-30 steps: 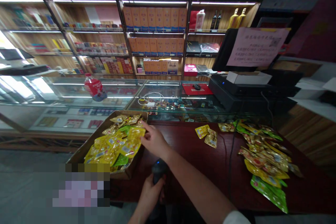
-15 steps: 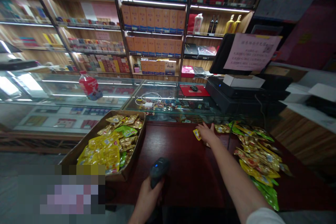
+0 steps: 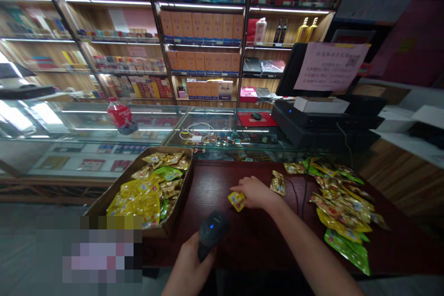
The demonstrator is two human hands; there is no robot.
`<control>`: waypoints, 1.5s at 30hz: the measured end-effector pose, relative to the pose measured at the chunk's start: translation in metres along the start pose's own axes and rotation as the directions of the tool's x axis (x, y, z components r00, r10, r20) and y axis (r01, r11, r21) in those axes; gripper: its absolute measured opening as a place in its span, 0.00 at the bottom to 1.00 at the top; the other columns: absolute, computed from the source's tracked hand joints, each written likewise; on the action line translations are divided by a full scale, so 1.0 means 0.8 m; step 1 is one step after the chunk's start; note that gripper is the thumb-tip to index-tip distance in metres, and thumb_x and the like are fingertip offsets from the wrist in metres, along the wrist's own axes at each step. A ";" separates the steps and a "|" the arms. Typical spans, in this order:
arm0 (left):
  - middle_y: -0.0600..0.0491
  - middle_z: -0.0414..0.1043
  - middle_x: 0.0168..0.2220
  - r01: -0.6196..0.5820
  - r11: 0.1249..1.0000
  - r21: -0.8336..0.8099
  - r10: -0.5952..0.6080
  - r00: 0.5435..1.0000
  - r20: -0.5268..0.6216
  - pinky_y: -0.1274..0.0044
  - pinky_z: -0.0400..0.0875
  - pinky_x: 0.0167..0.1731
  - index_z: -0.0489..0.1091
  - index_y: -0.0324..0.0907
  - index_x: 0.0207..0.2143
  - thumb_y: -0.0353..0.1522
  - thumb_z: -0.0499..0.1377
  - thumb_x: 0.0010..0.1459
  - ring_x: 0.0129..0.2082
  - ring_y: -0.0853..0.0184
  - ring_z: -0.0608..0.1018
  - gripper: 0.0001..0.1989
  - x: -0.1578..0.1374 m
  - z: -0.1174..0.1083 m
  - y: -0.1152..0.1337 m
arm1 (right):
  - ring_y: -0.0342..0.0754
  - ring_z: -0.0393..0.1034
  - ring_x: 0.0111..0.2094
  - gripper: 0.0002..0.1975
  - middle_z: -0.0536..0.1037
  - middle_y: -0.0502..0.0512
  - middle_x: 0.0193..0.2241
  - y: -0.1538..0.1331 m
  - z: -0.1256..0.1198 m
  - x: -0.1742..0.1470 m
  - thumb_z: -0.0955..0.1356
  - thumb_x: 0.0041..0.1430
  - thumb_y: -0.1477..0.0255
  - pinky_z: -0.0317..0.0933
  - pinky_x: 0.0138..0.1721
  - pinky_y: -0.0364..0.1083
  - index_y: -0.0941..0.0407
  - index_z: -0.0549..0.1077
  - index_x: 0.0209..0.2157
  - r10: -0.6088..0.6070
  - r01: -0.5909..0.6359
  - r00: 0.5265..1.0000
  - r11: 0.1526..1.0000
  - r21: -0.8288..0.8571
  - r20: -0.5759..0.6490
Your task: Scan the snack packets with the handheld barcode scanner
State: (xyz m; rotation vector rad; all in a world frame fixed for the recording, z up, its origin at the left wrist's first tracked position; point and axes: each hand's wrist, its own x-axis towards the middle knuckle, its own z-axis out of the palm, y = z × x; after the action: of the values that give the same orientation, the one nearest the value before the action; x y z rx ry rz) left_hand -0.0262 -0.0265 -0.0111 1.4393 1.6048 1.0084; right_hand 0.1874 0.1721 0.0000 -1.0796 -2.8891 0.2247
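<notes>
In the head view, the person's left hand (image 3: 192,255) is wrapped around the handle of a dark scanner (image 3: 214,227) above the near part of the dark red table (image 3: 256,240). The right hand (image 3: 255,192) — fingers drawn together — grips a small yellow packet (image 3: 237,200) by its right side, mid-table. A gold packet (image 3: 278,183) lies just to the right. A cardboard box (image 3: 169,226) full of packets sits left; a mixed pile (image 3: 343,203) lies right.

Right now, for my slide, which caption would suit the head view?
Left hand holds a scanner; right hand touches a yellow packet on the dark red table.
</notes>
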 end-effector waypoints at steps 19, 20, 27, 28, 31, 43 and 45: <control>0.59 0.67 0.16 0.223 0.964 -0.141 -0.222 0.975 0.025 0.81 0.62 0.16 0.70 0.40 0.31 0.38 0.57 0.53 0.15 0.70 0.68 0.10 0.008 0.022 -0.055 | 0.60 0.72 0.52 0.36 0.76 0.64 0.54 -0.039 -0.020 0.039 0.71 0.50 0.75 0.62 0.53 0.54 0.55 0.66 0.63 0.096 -0.096 0.995 0.918 0.384 0.019; 0.61 0.64 0.13 0.276 0.947 -0.161 -0.276 0.961 0.028 0.81 0.59 0.13 0.68 0.41 0.31 0.40 0.58 0.53 0.12 0.71 0.66 0.12 0.011 0.026 -0.067 | 0.57 0.74 0.50 0.35 0.77 0.61 0.53 -0.047 -0.019 0.051 0.71 0.50 0.74 0.64 0.52 0.51 0.55 0.67 0.61 0.078 -0.081 0.997 0.894 0.440 0.024; 0.60 0.62 0.09 0.342 0.878 -0.336 -0.357 0.934 0.018 0.82 0.56 0.09 0.63 0.44 0.25 0.50 0.59 0.48 0.08 0.72 0.63 0.19 0.027 0.026 -0.083 | 0.47 0.78 0.33 0.25 0.83 0.51 0.39 -0.135 -0.036 0.186 0.75 0.52 0.67 0.72 0.31 0.42 0.53 0.76 0.53 -0.002 -0.022 1.000 0.652 0.758 0.031; 0.60 0.62 0.09 0.337 0.875 -0.346 -0.356 0.934 0.009 0.82 0.56 0.09 0.63 0.44 0.24 0.51 0.60 0.47 0.08 0.72 0.64 0.20 0.027 0.025 -0.081 | 0.47 0.78 0.33 0.27 0.83 0.52 0.41 -0.146 -0.041 0.207 0.73 0.55 0.66 0.72 0.30 0.42 0.53 0.72 0.57 0.051 -0.030 0.999 0.626 0.779 -0.003; 0.59 0.63 0.09 0.333 0.874 -0.353 -0.361 0.933 -0.012 0.81 0.57 0.10 0.64 0.43 0.24 0.54 0.62 0.44 0.09 0.71 0.64 0.23 0.024 0.023 -0.077 | 0.48 0.78 0.39 0.28 0.79 0.57 0.49 -0.159 -0.047 0.247 0.69 0.61 0.67 0.73 0.36 0.44 0.53 0.66 0.62 0.244 -0.064 0.964 0.587 0.807 -0.101; 0.58 0.64 0.08 0.320 0.890 -0.325 -0.347 0.937 -0.028 0.79 0.56 0.11 0.66 0.43 0.23 0.58 0.62 0.39 0.09 0.71 0.63 0.28 0.026 0.023 -0.078 | 0.68 0.32 0.71 0.27 0.52 0.76 0.68 0.052 0.040 -0.001 0.59 0.66 0.74 0.31 0.64 0.71 0.65 0.61 0.64 0.921 -0.634 0.280 0.390 0.668 -0.272; 0.57 0.64 0.09 0.319 0.895 -0.312 -0.345 0.938 -0.031 0.79 0.56 0.11 0.66 0.43 0.23 0.59 0.62 0.39 0.09 0.71 0.64 0.28 0.026 0.024 -0.081 | 0.72 0.30 0.70 0.28 0.50 0.83 0.67 0.080 0.046 -0.038 0.59 0.64 0.73 0.29 0.62 0.74 0.70 0.60 0.63 0.949 -0.665 0.169 0.309 0.680 -0.266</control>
State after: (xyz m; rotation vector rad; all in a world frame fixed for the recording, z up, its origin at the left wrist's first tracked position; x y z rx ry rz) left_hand -0.0376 -0.0080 -0.0787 0.8887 1.6057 1.0674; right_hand 0.2482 0.1953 -0.0459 -2.0260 -1.2111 0.3734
